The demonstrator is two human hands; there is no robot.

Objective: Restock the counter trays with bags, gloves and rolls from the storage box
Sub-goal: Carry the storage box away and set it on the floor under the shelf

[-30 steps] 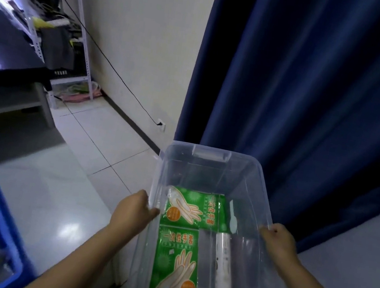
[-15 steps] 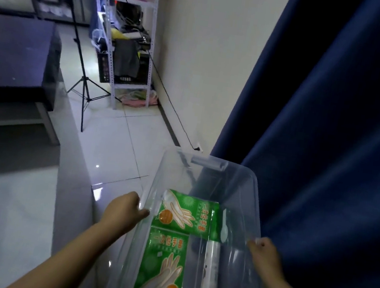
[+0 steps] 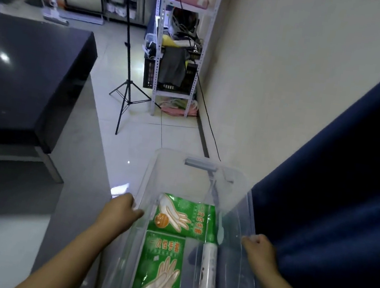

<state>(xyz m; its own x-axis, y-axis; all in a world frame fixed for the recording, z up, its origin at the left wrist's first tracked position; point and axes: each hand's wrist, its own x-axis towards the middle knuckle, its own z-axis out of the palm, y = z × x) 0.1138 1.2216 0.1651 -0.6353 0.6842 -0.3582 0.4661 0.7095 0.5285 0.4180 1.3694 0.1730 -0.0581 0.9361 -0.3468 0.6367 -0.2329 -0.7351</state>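
I carry a clear plastic storage box [image 3: 204, 170] in front of me, above the floor. My left hand [image 3: 119, 212] grips its left rim and my right hand [image 3: 258, 249] grips its right rim. Inside lie two green glove packets, one at the far end [image 3: 183, 216] and one nearer me [image 3: 160, 272]. A white roll [image 3: 207, 279] lies beside them to the right. The counter trays are out of view.
A grey counter edge [image 3: 77, 151] runs along my left, with a dark table [image 3: 21, 74] beyond it. A tripod stand [image 3: 125, 89] and a white metal shelf rack [image 3: 181, 44] stand ahead on the tiled floor. A dark blue curtain [image 3: 343, 166] hangs at my right.
The view has swung left along the wall, bringing the tripod, shelf rack and dark table into sight. The blue tray at the left edge has left the frame. Both hands keep their grip.
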